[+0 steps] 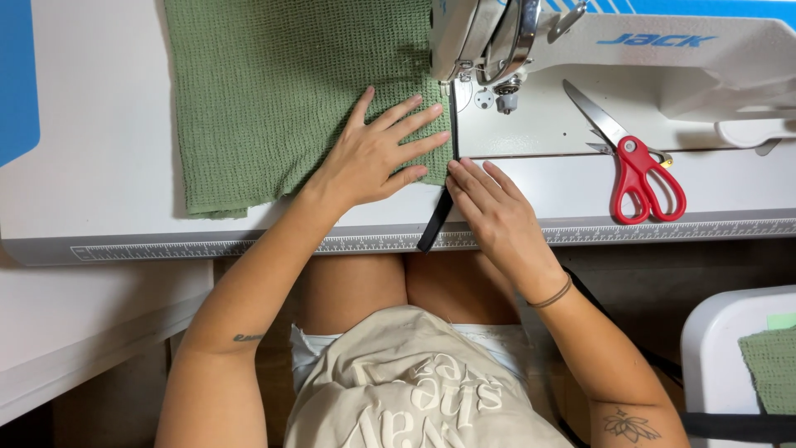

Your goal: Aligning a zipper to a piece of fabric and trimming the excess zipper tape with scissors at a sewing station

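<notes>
A green waffle-weave cloth point(274, 91) lies on the white sewing table point(91, 166), its right edge running under the sewing machine head point(489, 37). My left hand point(377, 153) rests flat on the cloth's lower right corner, fingers spread. A black strap point(439, 211) runs along the cloth's right edge and hangs over the table's front edge. My right hand point(493, 207) presses the strap with its fingertips just below the presser foot point(454, 87). Whether the needle is down is hidden.
Red-handled scissors point(634, 166) lie on the machine bed to the right. A ruler strip point(249, 246) runs along the table's front edge. Another green cloth piece point(771, 369) sits on a white stand at lower right. My knees are under the table.
</notes>
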